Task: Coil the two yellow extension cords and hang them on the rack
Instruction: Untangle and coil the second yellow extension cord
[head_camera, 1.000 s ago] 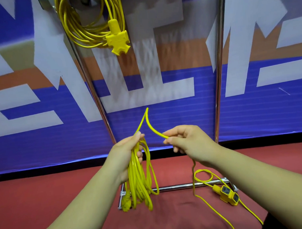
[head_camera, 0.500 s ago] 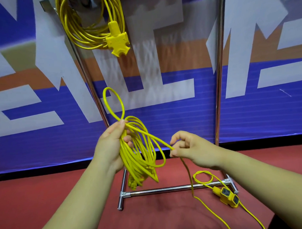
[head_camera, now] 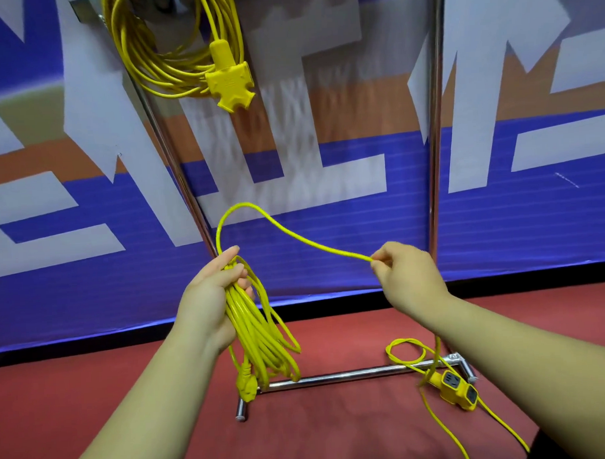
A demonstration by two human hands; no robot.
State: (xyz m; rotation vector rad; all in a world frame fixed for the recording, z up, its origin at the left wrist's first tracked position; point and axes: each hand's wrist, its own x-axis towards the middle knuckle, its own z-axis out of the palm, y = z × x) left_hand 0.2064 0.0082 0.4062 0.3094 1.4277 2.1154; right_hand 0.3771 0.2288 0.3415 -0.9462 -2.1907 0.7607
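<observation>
One coiled yellow extension cord hangs at the top of the metal rack, its three-way socket dangling below. My left hand grips the top of a second yellow cord's coil, whose loops and plug hang down toward the rack's base bar. A free strand arcs up from that fist and across to my right hand, which pinches it. The rest of this cord trails down to the floor, ending at a yellow socket block.
The rack's base bar lies on red floor in front of me. Loose cord snakes over the floor at lower right. A blue, white and orange banner wall stands right behind the rack.
My right hand has pulled away to the right, drawing the strand out into a long arc. The coil in my left hand has dropped from tilted to hanging straight down.
</observation>
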